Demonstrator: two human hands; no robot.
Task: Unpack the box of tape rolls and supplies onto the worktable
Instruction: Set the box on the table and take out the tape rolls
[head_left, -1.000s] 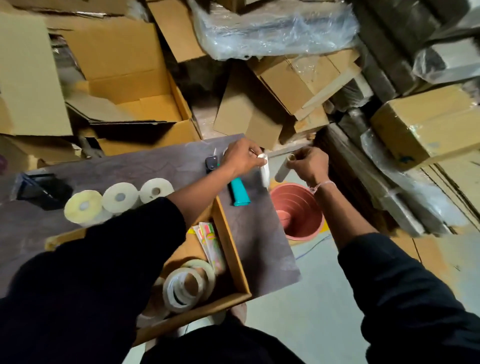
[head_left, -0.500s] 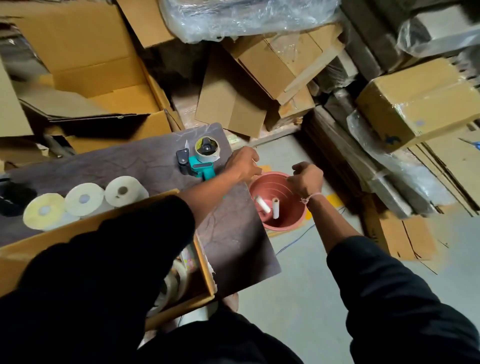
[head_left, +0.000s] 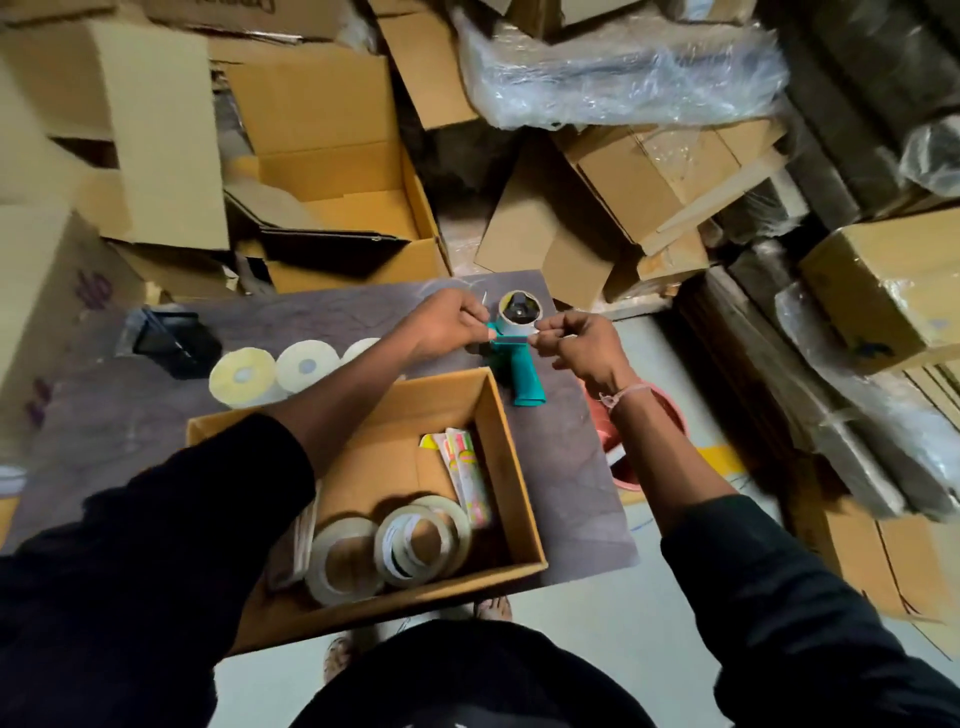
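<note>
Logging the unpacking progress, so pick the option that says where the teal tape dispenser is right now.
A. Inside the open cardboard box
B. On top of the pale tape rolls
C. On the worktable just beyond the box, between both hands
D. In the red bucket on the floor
C: the teal tape dispenser lies on the worktable past the open box, with the left hand and right hand at its head.

Three tape rolls (head_left: 306, 366) stand on the desk (head_left: 566, 467); three more rolls (head_left: 415, 543) lie in the box (head_left: 506, 467); one dispenser (head_left: 517, 358).
</note>
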